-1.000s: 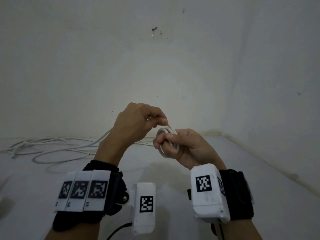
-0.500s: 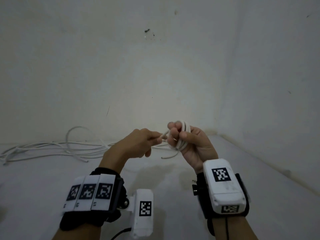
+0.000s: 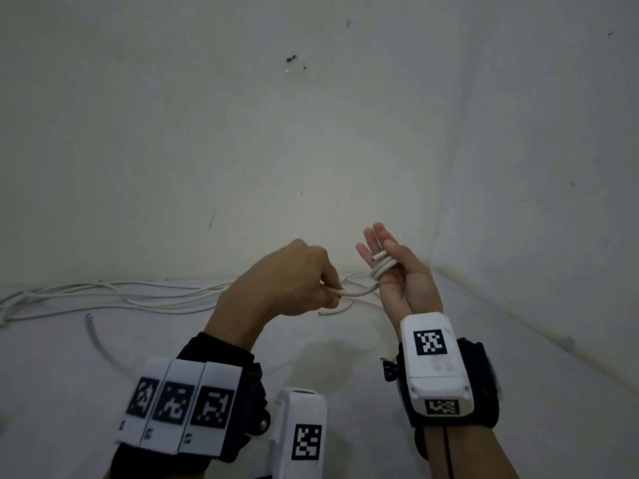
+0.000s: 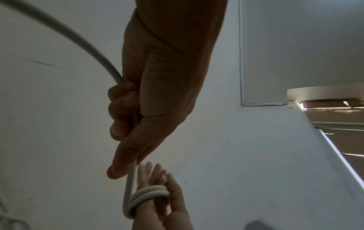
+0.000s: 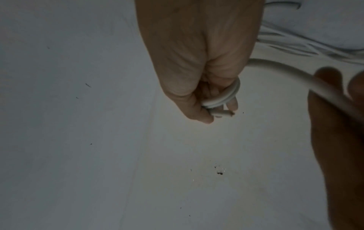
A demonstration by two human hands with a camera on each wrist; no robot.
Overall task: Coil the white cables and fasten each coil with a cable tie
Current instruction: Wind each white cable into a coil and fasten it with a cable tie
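Two turns of a white cable (image 3: pixel 382 267) are wound round the straight fingers of my right hand (image 3: pixel 387 261), which is raised with its palm facing me. Its thumb pins the cut cable end (image 5: pixel 222 113) against the fingers, and the coil (image 5: pixel 220 99) sits just below that. My left hand (image 3: pixel 325 292), lower and to the left, grips the same cable (image 4: pixel 130 179) in curled fingers and holds it taut toward the coil (image 4: pixel 149 194). The rest of that cable trails left behind the hand. No cable tie shows in any view.
Several loose white cables (image 3: pixel 103 299) lie in a tangle along the back wall on the white surface. One curved strand (image 3: pixel 95 337) reaches toward me at the left, and a short cable end (image 3: pixel 335 311) lies under my hands. The right wall (image 3: pixel 518 202) closes the corner.
My right hand has turned palm toward me and straightened its fingers. My left hand has dropped from above the coil to the lower left, drawing the cable taut.
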